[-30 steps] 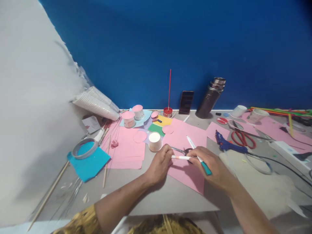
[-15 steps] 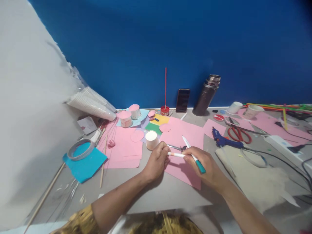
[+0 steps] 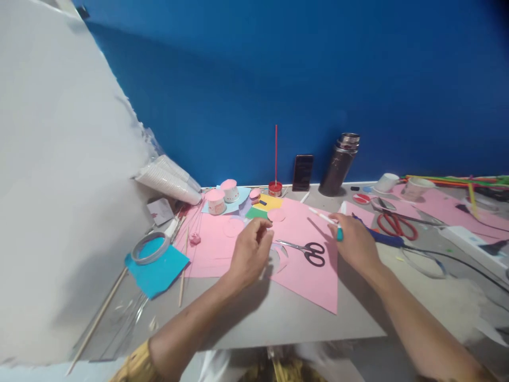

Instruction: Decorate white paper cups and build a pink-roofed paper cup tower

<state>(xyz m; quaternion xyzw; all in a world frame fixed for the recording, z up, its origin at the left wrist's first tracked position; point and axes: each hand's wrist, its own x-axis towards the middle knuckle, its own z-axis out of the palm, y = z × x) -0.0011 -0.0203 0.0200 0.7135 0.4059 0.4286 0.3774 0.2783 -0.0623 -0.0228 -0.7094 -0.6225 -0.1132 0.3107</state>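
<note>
My right hand [image 3: 353, 241] is closed around a slim white marker [image 3: 322, 215] with an orange band, which points left. A green end [image 3: 340, 234] and a white tip of a second marker also show at its fingers. My left hand [image 3: 252, 249] hovers over the left part of a pink sheet [image 3: 314, 281], thumb and forefinger apart, with nothing seen between them. Its other fingers are partly hidden. Between my hands, black-handled scissors [image 3: 314, 253] lie on the sheet beside a curved cut-out. A pink paper disc [image 3: 276, 215] lies just beyond.
Paper cups with pink tops [image 3: 216, 201], a phone [image 3: 303, 173] and a dark flask [image 3: 338, 167] stand along the wall. A tape roll [image 3: 150, 248] rests on blue paper at left. At right are a blue glue gun [image 3: 384, 239], red-handled scissors [image 3: 397, 225] and a power strip [image 3: 473, 246].
My hands have moved apart: the left let go of the orange-banded marker, and the right carried both markers to the right. The scissors are now uncovered. The white cup is no longer visible.
</note>
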